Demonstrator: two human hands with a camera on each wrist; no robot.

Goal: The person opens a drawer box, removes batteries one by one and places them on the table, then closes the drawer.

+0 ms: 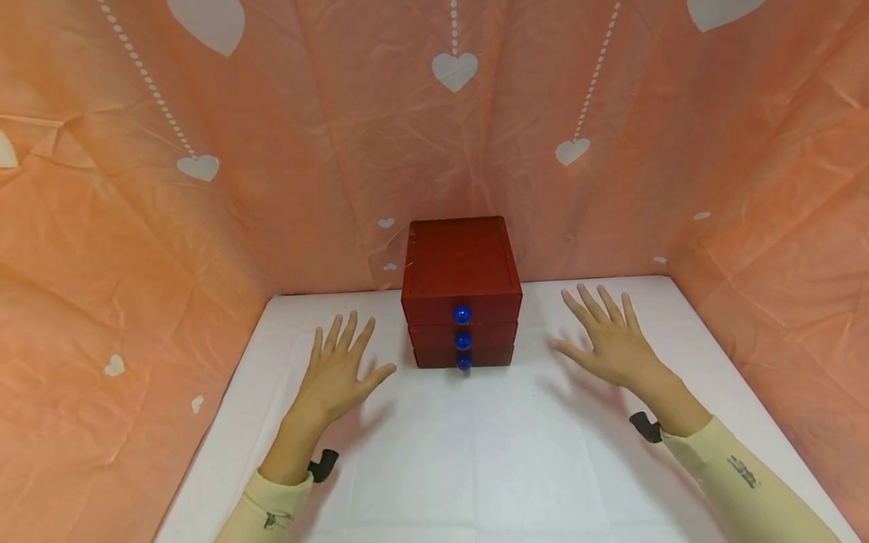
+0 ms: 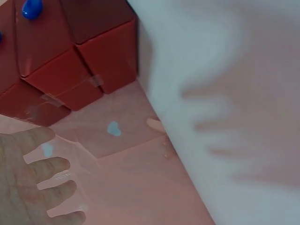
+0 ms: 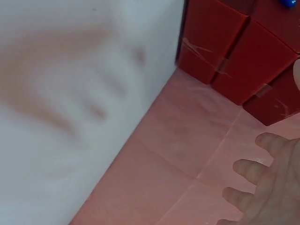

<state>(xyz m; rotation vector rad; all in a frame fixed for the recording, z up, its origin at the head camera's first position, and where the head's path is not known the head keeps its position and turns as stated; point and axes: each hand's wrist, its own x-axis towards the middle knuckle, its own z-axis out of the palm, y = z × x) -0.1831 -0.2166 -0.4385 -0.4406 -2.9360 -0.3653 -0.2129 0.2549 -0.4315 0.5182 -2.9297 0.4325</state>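
Observation:
A red box [image 1: 463, 260] with three stacked drawers stands against the back cloth, a blue knob [image 1: 462, 315] on each drawer front. To its left, my left hand [image 1: 334, 377] is held over the white surface with fingers spread, holding nothing. On the other side my right hand [image 1: 614, 347] is likewise spread and empty, casting a shadow below. Neither hand touches the box. The left wrist view has the box's side [image 2: 70, 70] above the left fingers; in the right wrist view its other side [image 3: 234, 51] lies above the right fingers.
The white table covering [image 1: 475, 452] extends in front of the box. Orange-pink cloth with white hearts [image 1: 366, 136] hangs behind it and along both sides. A small black device [image 1: 323, 465] is at the left wrist, another [image 1: 645, 427] at the right.

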